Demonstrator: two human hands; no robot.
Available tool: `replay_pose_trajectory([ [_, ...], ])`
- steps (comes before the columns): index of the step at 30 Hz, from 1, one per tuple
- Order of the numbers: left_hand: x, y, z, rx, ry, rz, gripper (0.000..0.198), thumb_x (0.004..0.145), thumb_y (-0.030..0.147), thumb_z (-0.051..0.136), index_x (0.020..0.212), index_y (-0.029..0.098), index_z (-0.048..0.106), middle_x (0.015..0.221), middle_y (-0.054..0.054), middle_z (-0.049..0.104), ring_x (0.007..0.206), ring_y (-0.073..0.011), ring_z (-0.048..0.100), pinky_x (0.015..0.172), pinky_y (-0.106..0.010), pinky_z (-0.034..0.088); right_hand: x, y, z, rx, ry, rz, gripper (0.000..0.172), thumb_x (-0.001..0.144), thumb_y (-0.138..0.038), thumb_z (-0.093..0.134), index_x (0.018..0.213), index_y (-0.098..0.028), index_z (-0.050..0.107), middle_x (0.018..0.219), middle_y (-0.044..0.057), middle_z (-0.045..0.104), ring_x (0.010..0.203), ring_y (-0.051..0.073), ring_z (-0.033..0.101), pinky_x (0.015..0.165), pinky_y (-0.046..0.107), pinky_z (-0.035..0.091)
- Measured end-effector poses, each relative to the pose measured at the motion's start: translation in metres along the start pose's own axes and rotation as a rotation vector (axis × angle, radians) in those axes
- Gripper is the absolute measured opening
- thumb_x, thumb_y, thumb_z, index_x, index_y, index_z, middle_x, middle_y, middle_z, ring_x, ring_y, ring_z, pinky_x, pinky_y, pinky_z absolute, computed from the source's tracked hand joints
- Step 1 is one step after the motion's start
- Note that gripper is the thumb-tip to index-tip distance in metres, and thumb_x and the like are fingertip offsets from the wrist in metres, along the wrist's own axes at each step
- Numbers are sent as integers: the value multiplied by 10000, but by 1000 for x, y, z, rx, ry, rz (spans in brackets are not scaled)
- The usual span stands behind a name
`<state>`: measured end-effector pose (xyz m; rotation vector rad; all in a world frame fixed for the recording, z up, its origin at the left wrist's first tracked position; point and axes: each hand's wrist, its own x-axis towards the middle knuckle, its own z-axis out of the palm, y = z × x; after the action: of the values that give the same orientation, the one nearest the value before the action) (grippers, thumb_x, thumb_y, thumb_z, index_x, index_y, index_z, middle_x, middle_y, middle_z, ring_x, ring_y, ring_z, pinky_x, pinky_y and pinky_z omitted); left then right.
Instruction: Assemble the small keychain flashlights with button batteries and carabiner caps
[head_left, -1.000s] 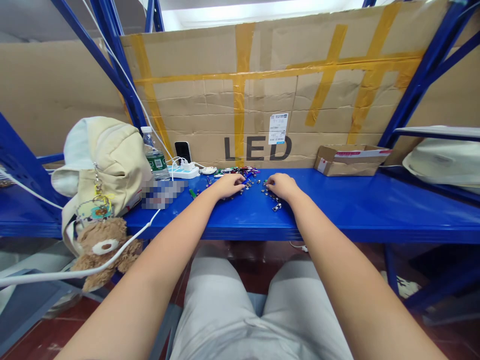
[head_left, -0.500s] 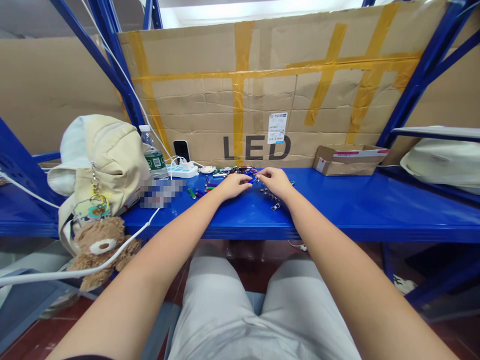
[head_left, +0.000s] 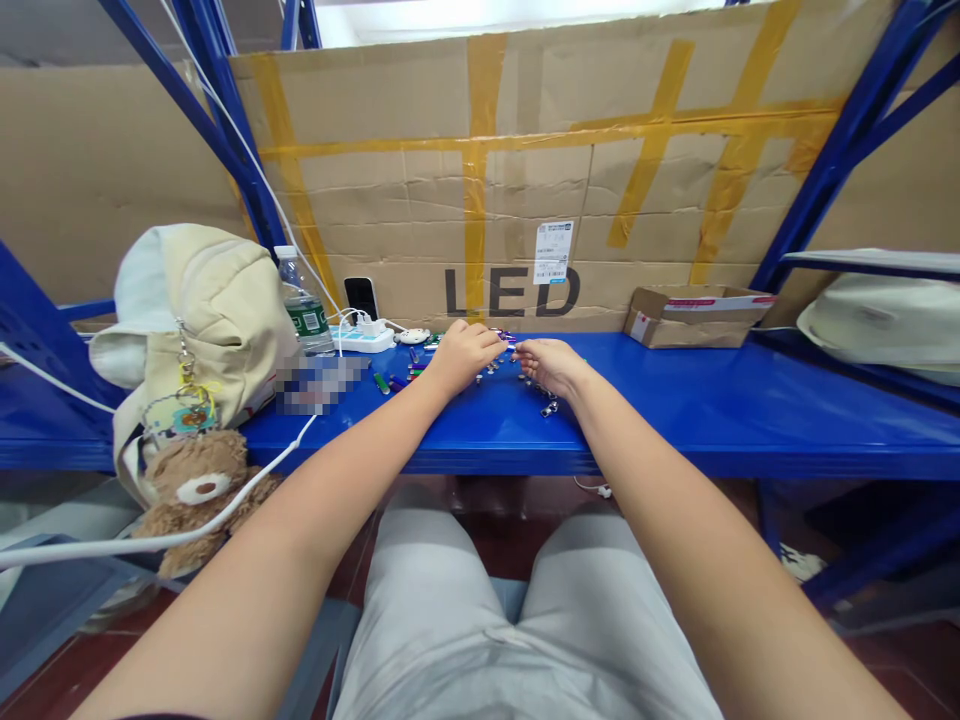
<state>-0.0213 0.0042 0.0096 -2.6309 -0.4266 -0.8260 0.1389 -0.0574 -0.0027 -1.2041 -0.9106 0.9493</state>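
Observation:
My left hand [head_left: 469, 357] reaches over the back of a pile of small coloured metallic pieces [head_left: 498, 334], palm down, its fingers stretched toward the right and slightly apart; nothing shows in them. Close by on the right, my right hand [head_left: 551, 366] has its fingers curled together in a pinch, and whatever they hold is too small to name. Small silvery metal parts [head_left: 550, 407] lie beneath and in front of the right hand, which partly covers them. Left of my left wrist are several coloured pieces, among them a green one [head_left: 382, 383].
The blue table [head_left: 675, 410] backs onto a taped cardboard sheet [head_left: 360, 210]. An open cardboard box [head_left: 699, 318] stands at the right. Left are a cream bag [head_left: 217, 300], a teddy bear [head_left: 199, 490], a water bottle [head_left: 304, 305], a power strip [head_left: 367, 340] and a white cable [head_left: 247, 495].
The blue piece that was between both hands no longer shows. My left hand has moved back and up over the pile; my right hand stays nearly in place with its fingers more curled.

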Motion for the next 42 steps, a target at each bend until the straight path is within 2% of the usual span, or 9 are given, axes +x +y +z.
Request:
replay_pose_trajectory([
  [3, 1, -1, 4, -10, 30, -55, 273, 951, 272, 414, 992, 224, 680, 1022, -85, 679, 983, -210, 570, 826, -356, 357, 0, -1, 0, -44, 32, -1, 131, 749, -143, 605, 630, -152, 551, 609, 26, 613, 486, 79, 476, 530, 220, 424],
  [9, 0, -16, 16, -262, 93, -229, 195, 830, 234, 620, 1005, 201, 698, 990, -56, 695, 938, -185, 617, 843, -283, 439, -2, -2, -5, -652, 66, -491, 165, 769, -309, 619, 752, -151, 665, 725, 42, 677, 687, 154, 584, 695, 270, 446],
  [13, -3, -21, 15, -328, 88, -214, 199, 807, 218, 646, 993, 179, 704, 971, -59, 704, 918, -179, 627, 836, -272, 448, -4, -3, -7, -819, 33, -582, 206, 809, -317, 569, 698, -156, 634, 696, 36, 667, 685, 150, 569, 686, 261, 427],
  [25, -5, -10, 4, -73, 23, -85, 244, 929, 326, 473, 1000, 222, 682, 1012, -77, 693, 977, -202, 605, 816, -345, 354, -5, -2, -13, -580, -157, -333, 300, 792, -412, 561, 622, -166, 546, 574, -14, 562, 537, 97, 483, 571, 223, 402],
  [28, -1, -6, 8, -86, 40, -187, 230, 899, 309, 528, 1075, 231, 653, 1099, -59, 677, 1038, -205, 599, 839, -331, 378, 0, -7, -19, -677, -37, -358, 298, 822, -422, 529, 694, -160, 593, 674, 16, 633, 632, 126, 556, 637, 243, 438],
  [31, 1, -7, 12, -113, 18, -262, 264, 889, 309, 534, 1122, 234, 634, 1160, -37, 661, 1084, -208, 589, 878, -320, 409, 7, -11, -35, -914, 247, -444, 230, 847, -331, 502, 832, -164, 659, 884, 65, 694, 850, 184, 608, 785, 300, 447],
  [35, -3, -16, 11, -200, -30, -353, 281, 864, 317, 554, 1100, 203, 654, 1139, -43, 673, 1051, -215, 607, 908, -314, 445, 11, -11, -65, -1225, 559, -137, 250, 814, -256, 508, 966, -213, 702, 1077, 111, 675, 1043, 292, 576, 857, 422, 440],
  [38, -6, -22, 9, -260, -14, -407, 285, 852, 314, 563, 1090, 192, 662, 1113, -46, 684, 1034, -218, 618, 909, -316, 462, 14, -7, -80, -1312, 531, 9, 331, 792, -235, 517, 1076, -259, 686, 1201, 97, 631, 1141, 328, 526, 882, 456, 441],
  [42, -4, -22, 12, -274, -18, -380, 300, 843, 320, 574, 1094, 182, 663, 1118, -58, 683, 1034, -224, 620, 923, -328, 466, 25, 2, -86, -1413, 367, -19, 429, 831, -258, 478, 1243, -268, 596, 1323, 78, 557, 1211, 322, 484, 944, 470, 419],
])
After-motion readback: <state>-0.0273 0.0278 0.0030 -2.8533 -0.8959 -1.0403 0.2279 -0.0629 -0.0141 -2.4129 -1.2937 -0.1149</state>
